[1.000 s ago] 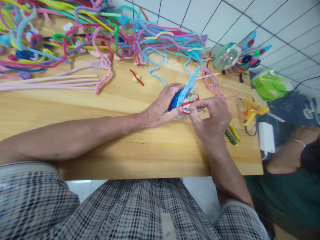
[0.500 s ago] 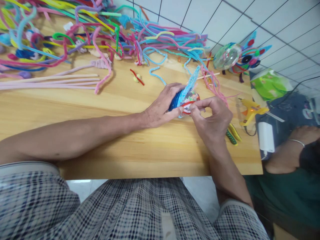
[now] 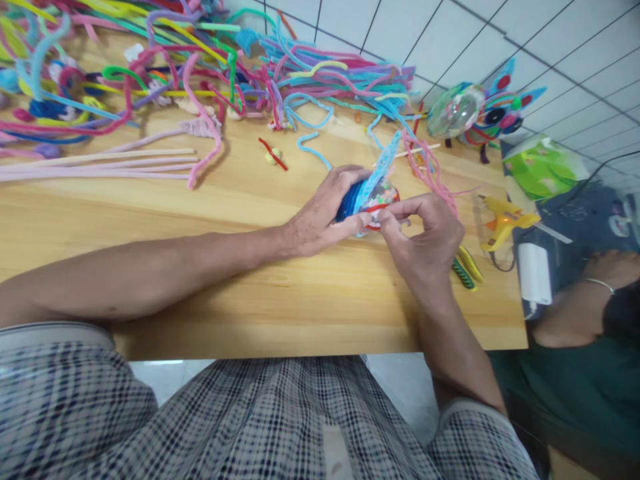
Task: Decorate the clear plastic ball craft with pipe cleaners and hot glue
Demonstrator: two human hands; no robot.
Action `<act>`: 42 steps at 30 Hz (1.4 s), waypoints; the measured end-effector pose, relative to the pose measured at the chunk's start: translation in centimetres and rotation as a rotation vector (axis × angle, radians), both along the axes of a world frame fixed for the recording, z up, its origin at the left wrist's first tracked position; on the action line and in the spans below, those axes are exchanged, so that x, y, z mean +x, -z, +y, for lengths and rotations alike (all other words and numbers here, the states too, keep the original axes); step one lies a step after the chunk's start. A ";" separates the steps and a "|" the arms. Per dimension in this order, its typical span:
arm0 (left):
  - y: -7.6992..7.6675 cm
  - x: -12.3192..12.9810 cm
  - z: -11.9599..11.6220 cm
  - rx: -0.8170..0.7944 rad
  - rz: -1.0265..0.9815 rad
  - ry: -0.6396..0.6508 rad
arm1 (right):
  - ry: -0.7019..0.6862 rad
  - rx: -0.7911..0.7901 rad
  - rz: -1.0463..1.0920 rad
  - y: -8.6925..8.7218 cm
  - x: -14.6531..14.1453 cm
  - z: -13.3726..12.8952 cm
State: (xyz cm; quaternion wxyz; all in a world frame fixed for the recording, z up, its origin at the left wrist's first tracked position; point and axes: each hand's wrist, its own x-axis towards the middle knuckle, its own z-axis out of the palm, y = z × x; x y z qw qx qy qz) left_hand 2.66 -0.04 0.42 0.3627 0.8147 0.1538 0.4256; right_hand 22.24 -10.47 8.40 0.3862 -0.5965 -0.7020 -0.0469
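Note:
Between my hands is a small rounded craft piece [image 3: 384,192], clear with coloured bits showing, wrapped in dark blue at its left end. A light blue fuzzy strip [image 3: 381,170] stands up from it. My left hand [image 3: 330,210] is wrapped round the blue end, its thumb lying along the near side. A red pipe cleaner [image 3: 383,207] runs across the clear part. The fingertips of my right hand [image 3: 423,230] pinch at this red strip on the right side. The exact contact under the fingertips is partly hidden.
Pipe cleaners [image 3: 345,80] in many colours heap along the back. A decorated clear bottle figure [image 3: 493,120] stands back right. Right of my hand lie green-and-yellow handled pliers [image 3: 465,268], a yellow glue gun [image 3: 507,220] and a white box [image 3: 534,272]. A person's arm [image 3: 575,300] is at far right.
Almost nothing differs. My right fingertips have shifted very slightly left along the red pipe cleaner; my left hand keeps its hold.

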 end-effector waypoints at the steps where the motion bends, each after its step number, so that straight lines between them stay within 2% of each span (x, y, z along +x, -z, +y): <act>1: -0.2 0.0 0.0 -0.006 -0.004 0.002 | -0.009 0.001 0.002 0.0 0.0 0.0; 8: 0.0 0.4 0.2 -0.020 -0.026 -0.010 | 0.005 0.033 -0.041 0.2 0.0 -0.1; 14: 0.0 0.4 0.2 0.007 -0.025 -0.042 | -0.043 0.062 0.024 0.3 -0.2 -0.4; 21: 0.0 0.4 0.2 -0.019 -0.019 -0.050 | -0.063 0.122 -0.040 0.9 -0.1 -0.3; 26: 0.2 0.4 0.3 -0.017 -0.012 -0.046 | -0.022 0.117 -0.105 1.3 0.0 -0.3; 31: 0.1 0.4 0.3 -0.017 -0.025 -0.049 | -0.064 0.159 -0.073 1.7 0.0 -0.3; 38: 0.0 0.4 0.1 -0.028 -0.027 -0.053 | 0.012 0.148 -0.113 1.5 -0.4 -0.3; 42: 0.1 0.4 0.3 -0.030 -0.021 -0.046 | -0.068 0.191 -0.054 1.2 -0.3 -0.4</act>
